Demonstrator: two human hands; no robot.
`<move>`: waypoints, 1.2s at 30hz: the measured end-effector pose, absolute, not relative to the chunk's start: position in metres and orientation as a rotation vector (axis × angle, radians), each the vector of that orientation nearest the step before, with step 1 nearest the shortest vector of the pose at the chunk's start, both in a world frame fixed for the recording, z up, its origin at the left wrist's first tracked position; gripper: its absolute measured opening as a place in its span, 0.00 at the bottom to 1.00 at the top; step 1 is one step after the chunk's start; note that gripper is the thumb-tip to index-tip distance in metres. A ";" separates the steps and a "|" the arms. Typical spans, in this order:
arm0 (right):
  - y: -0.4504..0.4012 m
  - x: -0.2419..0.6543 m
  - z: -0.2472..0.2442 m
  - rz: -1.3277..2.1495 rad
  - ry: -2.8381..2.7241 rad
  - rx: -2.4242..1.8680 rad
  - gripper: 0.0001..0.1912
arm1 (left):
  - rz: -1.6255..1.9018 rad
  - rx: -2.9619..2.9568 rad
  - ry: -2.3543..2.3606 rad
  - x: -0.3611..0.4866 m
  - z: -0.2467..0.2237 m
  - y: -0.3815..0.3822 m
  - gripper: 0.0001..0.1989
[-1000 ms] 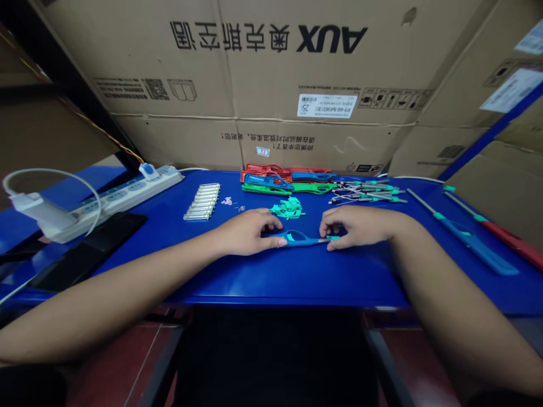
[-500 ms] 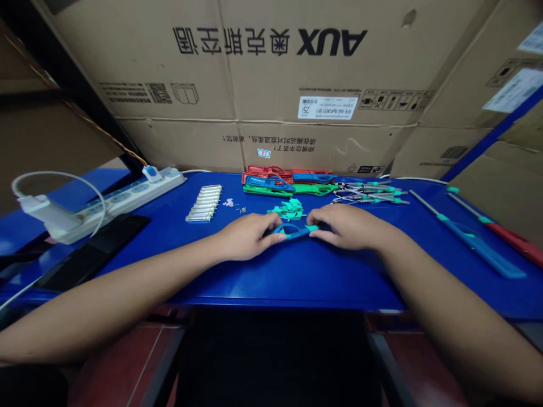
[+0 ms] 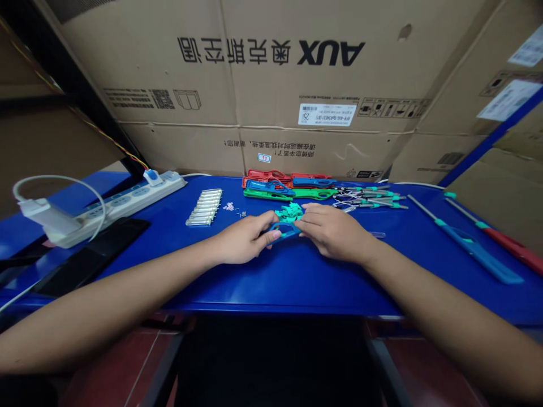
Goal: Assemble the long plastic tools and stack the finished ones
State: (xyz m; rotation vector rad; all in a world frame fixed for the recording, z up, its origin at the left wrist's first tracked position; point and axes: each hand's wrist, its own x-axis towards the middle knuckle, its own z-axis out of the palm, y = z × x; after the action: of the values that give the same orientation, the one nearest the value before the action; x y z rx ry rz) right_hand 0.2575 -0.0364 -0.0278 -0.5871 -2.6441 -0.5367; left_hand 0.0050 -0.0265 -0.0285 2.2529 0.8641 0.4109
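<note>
My left hand (image 3: 250,238) grips one end of a blue plastic lighter casing (image 3: 287,230), thumb on top, above the blue table. My right hand (image 3: 333,230) is closed at the casing's other end; its fingers hide that end and anything small between them. Just behind the casing lies a heap of small mint-green plastic parts (image 3: 292,212). Farther back are stacked red casings (image 3: 265,176), with blue ones and green casings (image 3: 314,194) among them.
Clear tubes (image 3: 204,208) lie in a row at left, beside tiny pink pieces (image 3: 229,206). Metal rods with wires (image 3: 377,198) lie back right. A blue long-necked lighter (image 3: 479,249) and a red one (image 3: 515,243) lie at right. A power strip (image 3: 123,203) and black phone-like slab (image 3: 97,251) stand left.
My right hand has shifted left along the casing, covering the mint-green part that showed at its end. A clear piece now shows behind my right wrist. The view has tilted slightly.
</note>
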 end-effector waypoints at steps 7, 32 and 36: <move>-0.056 0.234 -0.012 -0.318 -1.946 -1.023 0.09 | 0.934 1.785 0.821 0.014 -0.033 -0.016 0.17; -0.057 0.204 -0.040 0.422 -2.321 -1.100 0.29 | 1.162 1.318 0.661 0.023 -0.030 -0.024 0.13; -0.055 0.208 -0.038 0.365 -2.226 -1.163 0.22 | 1.193 1.509 0.750 0.023 -0.032 -0.025 0.19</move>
State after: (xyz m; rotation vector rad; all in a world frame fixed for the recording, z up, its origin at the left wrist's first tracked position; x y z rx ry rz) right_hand 0.2079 -0.0551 -0.0383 -1.1628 -2.2259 0.3653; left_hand 0.0225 -0.0245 -0.0317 1.5091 0.7497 1.1929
